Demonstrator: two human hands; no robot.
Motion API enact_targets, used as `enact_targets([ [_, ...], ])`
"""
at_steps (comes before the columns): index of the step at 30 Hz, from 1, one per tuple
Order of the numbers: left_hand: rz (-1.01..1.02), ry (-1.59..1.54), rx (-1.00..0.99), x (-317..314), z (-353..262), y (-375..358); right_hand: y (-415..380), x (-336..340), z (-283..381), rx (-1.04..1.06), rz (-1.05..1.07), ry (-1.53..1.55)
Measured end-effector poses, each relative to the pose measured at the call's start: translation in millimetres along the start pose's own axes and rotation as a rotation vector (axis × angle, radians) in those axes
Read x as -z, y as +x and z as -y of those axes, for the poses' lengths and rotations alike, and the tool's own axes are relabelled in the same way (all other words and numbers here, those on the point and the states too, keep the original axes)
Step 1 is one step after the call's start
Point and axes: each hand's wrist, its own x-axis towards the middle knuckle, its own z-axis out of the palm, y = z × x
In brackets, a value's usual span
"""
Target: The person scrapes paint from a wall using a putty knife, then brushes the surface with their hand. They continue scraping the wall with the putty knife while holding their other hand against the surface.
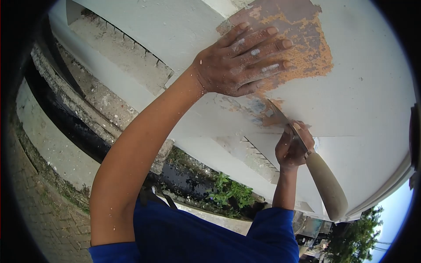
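We judge the scraper (pixel 307 162) light and stiff, best held by its smooth handle, which our right hand (pixel 293 147) wraps firmly at 4 o'clock of the bare patch (pixel 302 44), where our left hand (pixel 243 59) lies flat, holding nothing.

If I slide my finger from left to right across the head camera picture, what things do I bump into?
Brick paving → grey ledge → left hand flat on the wall → right hand → scraper handle → trees.
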Motion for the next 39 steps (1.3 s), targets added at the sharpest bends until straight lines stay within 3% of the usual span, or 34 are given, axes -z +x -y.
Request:
enact_targets([
  [1,0.000,0.000,-0.007,0.0,2.2,1.4,1.2,1.1,-2.1,-0.037,-0.154,-0.004],
  [2,0.004,-0.002,-0.010,0.3,3.2,1.1,-2.6,-0.2,0.1,-0.274,-0.391,0.070],
  [7,0.015,-0.017,-0.004,-0.3,0.9,-1.1,3.4,8.2,-2.6,-0.035,-0.150,-0.006],
  [8,0.016,-0.009,-0.008,-0.8,1.7,-1.4,-1.2,10.6,-3.8,-0.164,-0.286,0.026],
  [10,0.013,0.002,0.002,-0.8,0.9,-3.0,-4.1,1.0,0.3,-0.242,-0.300,-0.018],
  [12,0.002,-0.003,0.001,-1.5,0.7,-0.9,4.8,5.6,8.1,-0.071,0.097,-0.133],
  [13,-0.001,-0.003,-0.006,-1.7,3.3,0.4,0.3,4.6,-1.2,0.012,-0.063,-0.066],
  [14,0.001,-0.006,-0.007,-1.6,3.6,0.0,-3.8,7.9,-2.1,-0.133,-0.240,0.000],
  [16,0.004,-0.007,0.000,-1.6,0.5,-3.4,-3.3,-3.0,-0.2,-0.329,-0.358,-0.052],
  [18,-0.011,0.009,-0.009,-1.9,0.9,-0.4,0.1,2.6,6.6,-0.068,0.096,-0.102],
  [19,-0.002,0.016,-0.013,-1.6,1.4,0.9,-4.9,1.0,3.4,-0.042,0.020,-0.101],
  [22,0.020,0.030,0.000,0.6,0.2,-3.4,-4.1,-3.0,3.0,-0.307,-0.367,0.099],
  [24,0.003,0.024,-0.007,-1.3,1.0,-1.5,-3.9,-0.1,-0.9,0.002,-0.032,-0.051],
  [26,0.006,0.013,-0.014,-2.5,2.1,-1.3,-2.6,6.8,-1.3,-0.104,-0.091,0.033],
  [27,0.009,0.007,-0.012,-2.5,1.4,-2.4,-6.5,4.2,3.1,-0.311,-0.239,0.066],
  [31,0.007,0.023,-0.018,-1.0,2.8,0.1,-1.6,5.0,1.9,-0.026,0.026,-0.068],
  [34,0.009,0.024,-0.016,-0.4,-0.9,-4.0,-4.7,0.5,2.1,-0.363,-0.368,0.034],
  [36,-0.010,0.021,-0.020,-1.4,1.1,-0.9,-2.6,2.7,-0.6,-0.062,0.055,-0.024],
  [38,0.003,0.001,-0.013,-1.1,0.3,0.6,-1.2,3.8,1.0,-0.050,-0.022,-0.027],
  [39,0.014,-0.007,-0.003,0.0,0.1,-0.6,-1.1,0.4,0.6,-0.114,-0.156,0.021],
])
